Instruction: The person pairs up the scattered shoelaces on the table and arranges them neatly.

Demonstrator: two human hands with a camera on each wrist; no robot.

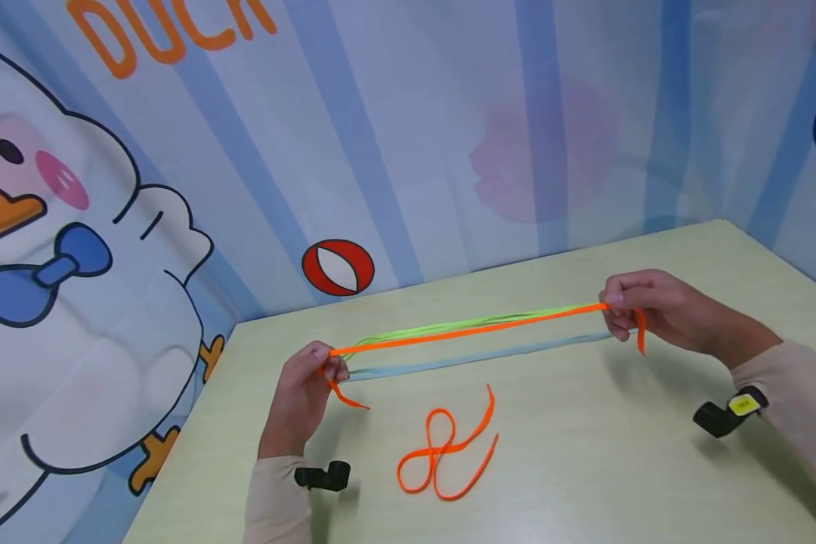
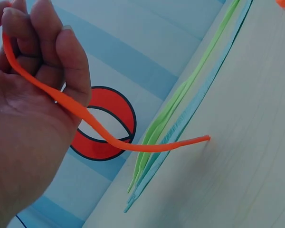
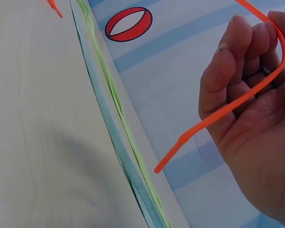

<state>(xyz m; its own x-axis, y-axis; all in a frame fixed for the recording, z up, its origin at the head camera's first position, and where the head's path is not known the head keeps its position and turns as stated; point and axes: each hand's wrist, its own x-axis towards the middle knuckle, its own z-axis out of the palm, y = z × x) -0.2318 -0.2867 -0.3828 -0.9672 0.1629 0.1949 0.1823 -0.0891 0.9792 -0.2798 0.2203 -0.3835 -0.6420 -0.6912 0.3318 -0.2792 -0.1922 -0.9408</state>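
Between my two hands an orange shoelace is stretched straight above the table. My left hand pinches it near one end, and a short tail hangs past the palm. On the other side my right hand pinches it between thumb and fingertip, its loose end dangling across the fingers. Behind the taut lace, green shoelaces and light blue shoelaces lie lengthwise on the table. Closer to me a second orange shoelace rests in loose loops.
The pale wooden table meets a printed backdrop with blue stripes, a cartoon duck and a red ball along its back edge. Black wrist cameras stick out from both sleeves, one at the left cuff, one at the right.
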